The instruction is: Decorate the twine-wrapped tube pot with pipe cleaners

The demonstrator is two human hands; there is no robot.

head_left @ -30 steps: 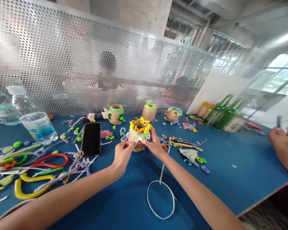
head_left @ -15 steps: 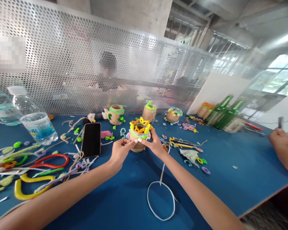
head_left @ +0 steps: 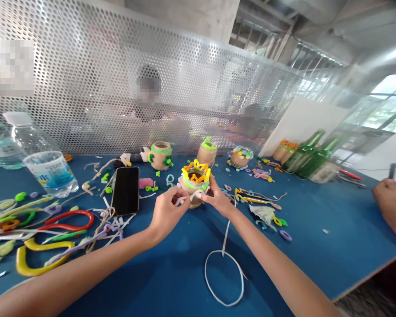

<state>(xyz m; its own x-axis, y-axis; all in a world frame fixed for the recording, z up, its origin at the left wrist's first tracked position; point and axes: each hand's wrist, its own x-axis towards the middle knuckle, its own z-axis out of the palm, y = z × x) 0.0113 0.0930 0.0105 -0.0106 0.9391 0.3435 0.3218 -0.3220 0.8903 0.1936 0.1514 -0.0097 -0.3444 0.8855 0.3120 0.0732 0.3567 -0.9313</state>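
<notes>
A twine-wrapped jar [head_left: 195, 181] with a crown of yellow and orange pipe cleaner round its mouth stands on the blue table in front of me. From its front, a pale pipe cleaner [head_left: 194, 195] stretches into my left hand [head_left: 169, 211], whose thumb and fingers are pinched on it. My right hand [head_left: 220, 201] is wrapped about the jar's right side, its thumb pressing the pale strand against the front. A white strip [head_left: 225, 233] trails down below my right hand and ends in a loop on the table. Parts of the jar are hidden behind my fingers.
Left lie a phone [head_left: 126, 191], red-handled [head_left: 69, 219] and yellow-handled [head_left: 41, 255] tools, pipe cleaners and a cut-off plastic bottle [head_left: 51, 174]. Decorated jars [head_left: 161, 156] stand before a perforated screen [head_left: 102, 88]. Green bottles [head_left: 305, 152] are at right, near another person's hand [head_left: 387, 196].
My left hand has drawn slightly left and away from the jar, and the pale pipe cleaner now shows between my hands. My right hand stays at the jar. The view has shifted slightly.
</notes>
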